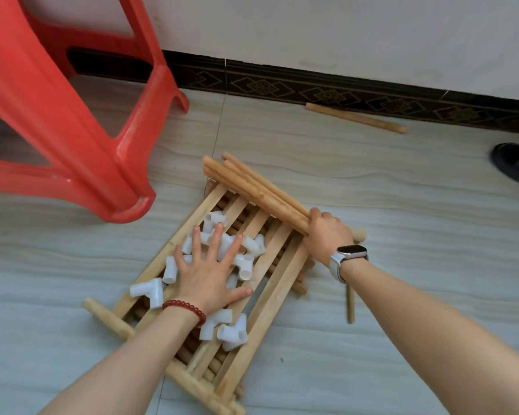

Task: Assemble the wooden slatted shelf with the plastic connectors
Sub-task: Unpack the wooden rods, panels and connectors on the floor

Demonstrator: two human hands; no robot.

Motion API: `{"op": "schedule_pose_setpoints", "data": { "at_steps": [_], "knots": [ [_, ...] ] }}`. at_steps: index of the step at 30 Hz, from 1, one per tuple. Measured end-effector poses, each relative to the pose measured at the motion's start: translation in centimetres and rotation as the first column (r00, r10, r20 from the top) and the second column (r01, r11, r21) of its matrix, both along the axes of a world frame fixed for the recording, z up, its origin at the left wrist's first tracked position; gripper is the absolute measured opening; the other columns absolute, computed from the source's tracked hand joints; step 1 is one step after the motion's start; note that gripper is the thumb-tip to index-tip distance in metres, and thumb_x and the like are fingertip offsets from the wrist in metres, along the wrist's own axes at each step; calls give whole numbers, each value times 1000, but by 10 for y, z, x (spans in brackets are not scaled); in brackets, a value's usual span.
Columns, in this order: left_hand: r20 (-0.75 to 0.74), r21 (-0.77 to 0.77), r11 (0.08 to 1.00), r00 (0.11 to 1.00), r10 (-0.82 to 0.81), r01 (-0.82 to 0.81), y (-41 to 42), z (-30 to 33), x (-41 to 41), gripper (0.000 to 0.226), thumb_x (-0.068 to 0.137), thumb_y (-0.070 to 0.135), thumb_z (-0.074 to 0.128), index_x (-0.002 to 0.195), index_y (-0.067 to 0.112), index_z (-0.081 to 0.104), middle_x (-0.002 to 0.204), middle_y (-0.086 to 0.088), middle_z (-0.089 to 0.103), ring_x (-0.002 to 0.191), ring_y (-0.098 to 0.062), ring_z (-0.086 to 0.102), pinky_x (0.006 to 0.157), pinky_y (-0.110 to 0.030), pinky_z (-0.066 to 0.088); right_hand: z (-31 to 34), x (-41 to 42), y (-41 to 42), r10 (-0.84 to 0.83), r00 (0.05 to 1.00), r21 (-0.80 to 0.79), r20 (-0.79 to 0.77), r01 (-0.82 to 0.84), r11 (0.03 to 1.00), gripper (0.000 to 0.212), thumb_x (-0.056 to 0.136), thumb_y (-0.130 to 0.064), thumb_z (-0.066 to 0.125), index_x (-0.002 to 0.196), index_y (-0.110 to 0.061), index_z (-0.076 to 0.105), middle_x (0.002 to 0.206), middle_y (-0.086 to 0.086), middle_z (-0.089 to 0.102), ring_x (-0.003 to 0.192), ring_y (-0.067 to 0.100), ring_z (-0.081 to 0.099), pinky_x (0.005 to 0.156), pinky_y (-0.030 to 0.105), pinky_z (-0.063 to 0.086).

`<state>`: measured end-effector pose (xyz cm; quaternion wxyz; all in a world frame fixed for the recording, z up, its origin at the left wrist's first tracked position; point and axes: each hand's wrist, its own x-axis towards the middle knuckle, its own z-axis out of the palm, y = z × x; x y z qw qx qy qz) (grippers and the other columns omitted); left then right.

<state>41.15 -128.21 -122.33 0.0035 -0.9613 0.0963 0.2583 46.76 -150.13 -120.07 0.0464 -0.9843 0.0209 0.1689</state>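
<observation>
Left hand (206, 272): fingers spread flat, pressing on white plastic connectors (232, 330).
Right hand (327, 235): fingers curled around a bundle of wooden rods (252, 187).
Slatted shelf panel (270, 298): lies on the tiled floor (402, 190), carrying the connectors and the rods.

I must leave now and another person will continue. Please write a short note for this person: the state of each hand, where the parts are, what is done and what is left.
Left hand: open, spread flat on the pile of white plastic connectors, which lies on the wooden slatted panel on the floor.
Right hand: fingers curled round a bundle of wooden rods lying across the panel's far end.
One loose rod lies by the wall; more rods lie under the panel.
Done: no connector is visibly fitted on a rod.
Left: apparently all the joining.
</observation>
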Motion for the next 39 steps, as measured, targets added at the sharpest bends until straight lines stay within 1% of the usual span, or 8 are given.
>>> {"op": "schedule_pose_setpoints", "data": {
  "at_steps": [7,15,21,26,31,33,36,39],
  "knots": [
    [-29,-19,1000,1000,-9,9,1,-3,0,103,75,79,41,134,38,-33,140,1,-46,134,-39,-35,105,-68,-5,-6,-2,-3,-27,999,28,-18,27,999,35,91,-18,51,122,-9,40,116,13,48,105,31,49,87,43,44],
    [-66,-39,996,994,-83,81,13,5,9,106,73,74,53,139,46,-25,134,7,-48,135,-38,-34,108,-66,-6,1,-27,7,65,997,-153,51,-57,987,49,90,-28,50,130,-7,33,113,11,53,98,27,55,64,30,35],
    [-56,-46,988,987,-148,145,11,8,16,108,74,72,55,142,43,-24,142,4,-45,133,-38,-36,107,-65,-9,-8,-36,6,-99,991,-47,90,103,994,61,89,-27,54,141,-11,25,120,9,47,109,27,47,81,34,40],
    [-23,-80,980,982,-187,185,12,5,21,115,70,71,60,136,41,-29,139,7,-44,130,-33,-41,109,-58,-13,-19,-45,21,-27,973,-153,230,63,986,38,73,3,57,110,-4,52,86,14,59,74,33,55,61,36,32],
    [-12,-97,982,986,-166,164,14,4,19,115,70,70,61,130,39,-32,139,7,-44,131,-31,-40,109,-58,-13,-2,-37,17,52,994,-143,91,-38,989,30,88,2,37,117,-7,38,106,11,53,93,30,54,64,31,32],
    [5,-124,981,989,-147,147,12,4,19,116,69,70,62,130,38,-31,141,8,-43,132,-31,-39,109,-57,-13,1,-36,21,45,988,-170,145,-20,985,26,85,2,45,109,-5,44,96,12,55,85,30,57,59,32,33],
    [16,-139,982,992,-127,128,10,6,17,117,69,69,63,135,37,-29,142,8,-41,133,-30,-38,111,-56,-11,-9,-39,28,43,965,-178,258,4,984,33,51,8,73,76,-3,56,58,13,52,46,28,52,40,31,36],
    [21,-153,983,995,-100,102,10,6,13,114,71,68,62,144,38,-20,141,7,-40,135,-30,-36,112,-52,-9,-16,-44,25,71,962,-160,263,-29,987,34,44,11,74,69,-3,56,53,13,51,43,29,50,37,35,44]
  ]
}}
